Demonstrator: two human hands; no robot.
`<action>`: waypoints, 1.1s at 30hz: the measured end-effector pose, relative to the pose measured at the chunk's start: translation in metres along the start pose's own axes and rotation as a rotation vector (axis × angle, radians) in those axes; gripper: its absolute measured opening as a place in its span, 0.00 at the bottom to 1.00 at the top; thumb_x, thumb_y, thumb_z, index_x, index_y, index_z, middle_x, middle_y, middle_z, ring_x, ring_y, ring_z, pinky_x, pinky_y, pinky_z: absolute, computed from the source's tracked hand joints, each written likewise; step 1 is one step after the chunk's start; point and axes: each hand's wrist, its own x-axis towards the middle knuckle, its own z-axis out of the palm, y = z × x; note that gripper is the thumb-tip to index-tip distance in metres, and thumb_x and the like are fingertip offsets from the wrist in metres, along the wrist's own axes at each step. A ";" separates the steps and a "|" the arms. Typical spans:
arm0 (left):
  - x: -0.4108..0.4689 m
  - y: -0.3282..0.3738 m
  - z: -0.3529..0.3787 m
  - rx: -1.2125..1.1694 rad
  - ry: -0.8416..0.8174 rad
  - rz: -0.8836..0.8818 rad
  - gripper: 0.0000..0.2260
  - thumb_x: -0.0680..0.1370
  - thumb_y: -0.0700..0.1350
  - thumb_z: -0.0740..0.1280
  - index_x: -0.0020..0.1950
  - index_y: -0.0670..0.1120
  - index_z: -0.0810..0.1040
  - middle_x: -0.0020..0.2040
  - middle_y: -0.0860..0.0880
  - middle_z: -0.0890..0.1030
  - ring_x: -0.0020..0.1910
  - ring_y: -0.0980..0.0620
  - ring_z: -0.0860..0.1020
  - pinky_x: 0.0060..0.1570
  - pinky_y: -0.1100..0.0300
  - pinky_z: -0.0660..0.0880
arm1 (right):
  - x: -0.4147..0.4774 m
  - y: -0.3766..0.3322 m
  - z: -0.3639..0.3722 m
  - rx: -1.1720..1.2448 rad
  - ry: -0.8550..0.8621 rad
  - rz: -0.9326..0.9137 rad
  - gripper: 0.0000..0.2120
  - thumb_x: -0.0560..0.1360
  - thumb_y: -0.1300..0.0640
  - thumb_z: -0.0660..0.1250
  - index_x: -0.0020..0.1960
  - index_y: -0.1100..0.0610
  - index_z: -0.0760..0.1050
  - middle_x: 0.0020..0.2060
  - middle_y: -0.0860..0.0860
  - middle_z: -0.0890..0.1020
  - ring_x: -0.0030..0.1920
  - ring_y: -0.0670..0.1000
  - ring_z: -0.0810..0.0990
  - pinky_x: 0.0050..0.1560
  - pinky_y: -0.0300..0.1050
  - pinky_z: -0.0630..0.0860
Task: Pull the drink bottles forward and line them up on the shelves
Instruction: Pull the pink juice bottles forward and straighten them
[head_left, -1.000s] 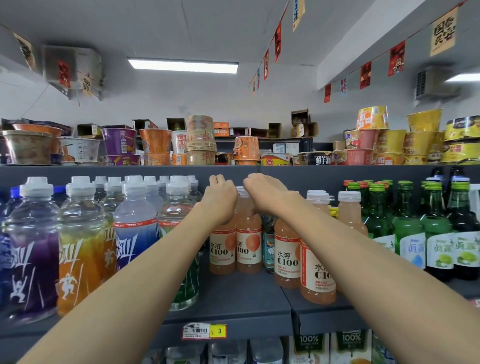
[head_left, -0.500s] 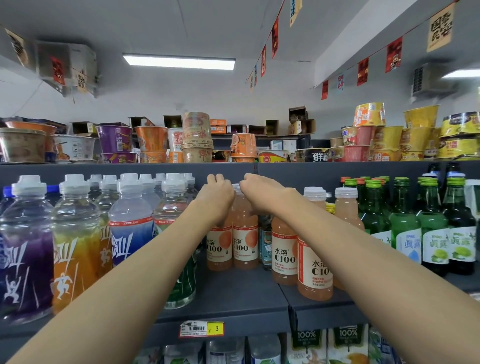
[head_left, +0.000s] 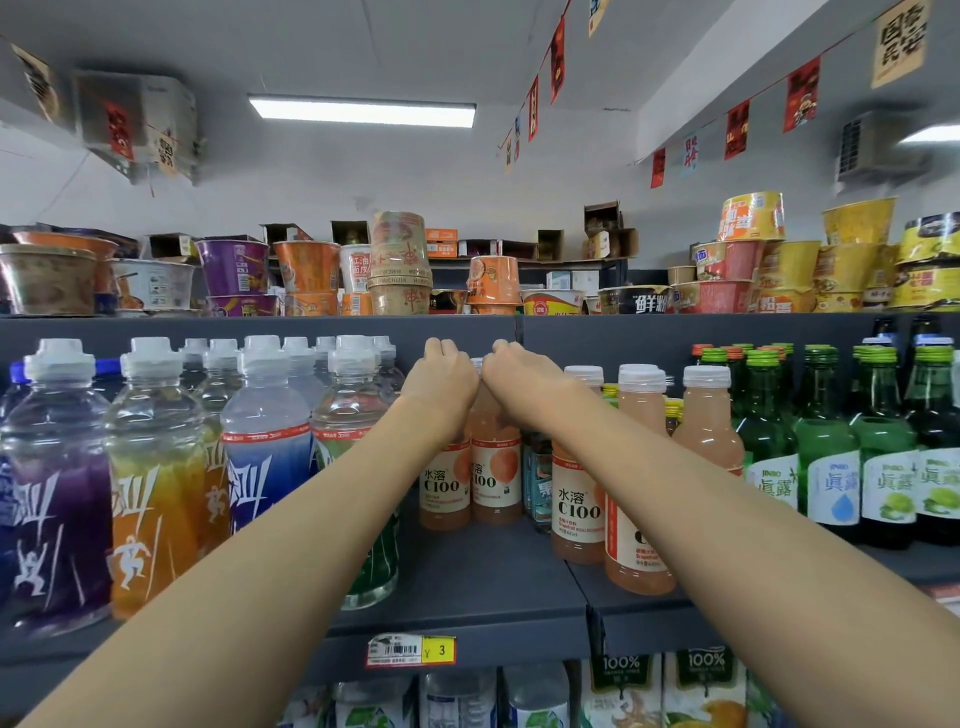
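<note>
Two pink C100 drink bottles stand side by side towards the back of the grey shelf (head_left: 467, 577). My left hand (head_left: 441, 387) curls over the top of the left C100 bottle (head_left: 444, 486). My right hand (head_left: 519, 387) curls over the top of the right C100 bottle (head_left: 496, 480). Both caps are mostly hidden under my fingers. Three more C100 bottles stand to the right: one (head_left: 576, 501) under my right forearm, one (head_left: 639, 525) nearest the front edge, and one (head_left: 706, 431) further back.
Large sports drink bottles (head_left: 156, 467) fill the shelf's left side. Green glass bottles (head_left: 826, 467) stand at the right. Instant noodle cups (head_left: 400, 265) line the shelf above. Juice cartons (head_left: 706, 686) sit below, behind a price tag (head_left: 410, 649) on the shelf edge.
Both hands stay on the tops of the same two C100 bottles. The view has shifted slightly; I see no clear movement of the bottles.
</note>
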 end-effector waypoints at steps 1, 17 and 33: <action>-0.001 0.001 0.000 -0.012 -0.002 -0.014 0.27 0.76 0.47 0.74 0.69 0.36 0.69 0.63 0.39 0.72 0.63 0.42 0.69 0.61 0.53 0.72 | 0.001 -0.001 0.001 -0.008 -0.002 0.002 0.29 0.78 0.56 0.72 0.74 0.63 0.66 0.66 0.60 0.70 0.67 0.58 0.72 0.62 0.51 0.75; -0.005 0.005 0.004 -0.041 -0.016 -0.073 0.31 0.76 0.42 0.73 0.72 0.34 0.63 0.66 0.39 0.68 0.66 0.41 0.67 0.61 0.54 0.72 | 0.015 0.007 -0.002 0.178 0.062 0.087 0.11 0.77 0.62 0.72 0.59 0.62 0.77 0.54 0.58 0.81 0.52 0.55 0.82 0.45 0.42 0.75; -0.001 0.008 0.014 -0.035 0.016 -0.067 0.27 0.76 0.39 0.70 0.72 0.35 0.65 0.65 0.38 0.69 0.65 0.42 0.67 0.64 0.54 0.71 | 0.026 0.007 0.004 0.304 0.086 0.148 0.11 0.77 0.56 0.73 0.52 0.57 0.71 0.37 0.50 0.73 0.38 0.50 0.77 0.32 0.41 0.69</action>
